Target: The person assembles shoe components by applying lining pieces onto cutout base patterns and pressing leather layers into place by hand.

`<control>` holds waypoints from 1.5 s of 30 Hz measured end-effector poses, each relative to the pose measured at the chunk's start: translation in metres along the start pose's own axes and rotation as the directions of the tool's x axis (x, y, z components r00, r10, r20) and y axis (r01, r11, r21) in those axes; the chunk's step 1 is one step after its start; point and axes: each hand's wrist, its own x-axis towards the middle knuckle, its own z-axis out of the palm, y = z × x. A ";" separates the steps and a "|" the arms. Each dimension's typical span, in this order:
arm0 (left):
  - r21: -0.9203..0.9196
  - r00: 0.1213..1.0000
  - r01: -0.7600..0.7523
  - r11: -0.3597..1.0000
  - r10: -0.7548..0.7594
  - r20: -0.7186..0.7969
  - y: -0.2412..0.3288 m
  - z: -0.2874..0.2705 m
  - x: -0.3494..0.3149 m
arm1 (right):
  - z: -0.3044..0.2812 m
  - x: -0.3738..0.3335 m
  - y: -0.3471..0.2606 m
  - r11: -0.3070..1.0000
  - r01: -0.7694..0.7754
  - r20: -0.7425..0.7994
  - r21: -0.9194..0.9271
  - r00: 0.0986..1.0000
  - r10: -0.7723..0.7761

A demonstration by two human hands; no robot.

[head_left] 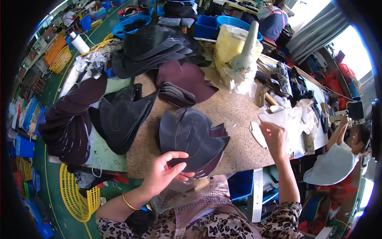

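In front of me a small stack of black, curved, cut shoe-upper pieces (191, 133) lies on the speckled work board (238, 159), with a dark maroon layer showing at its lower edge. My left hand (169, 169) is over the near edge of that stack, thumb and forefinger apart, with nothing visible between them. Off to the right, my right hand (274, 139) has its fingers curled together beside a pile of thin white curved pieces (292, 121). Whatever its fingertips may hold is hidden. One white piece (258, 134) lies just left of that hand.
More black pieces (125, 119), maroon pieces (187, 81) and a long fanned maroon stack (71, 119) cover the left and back. A yellowish block with a grey-white cone (244, 51) stands behind. A yellow basket (79, 195) is at lower left; another person (334, 163) sits right.
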 end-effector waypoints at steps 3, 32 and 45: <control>0.064 0.978 0.191 0.980 -0.195 0.071 0.008 -0.004 0.002 | 0.004 -0.027 0.020 0.978 0.083 0.180 -0.191 0.983 -0.048; 0.272 0.886 -0.365 0.890 0.242 0.396 0.020 0.145 0.125 | -0.020 -0.046 -0.031 0.761 -0.090 -0.222 0.642 0.928 0.298; 0.298 0.828 -0.557 0.775 0.490 0.274 0.019 0.118 0.101 | -0.020 -0.043 -0.061 0.907 0.131 -0.164 0.401 0.984 -0.070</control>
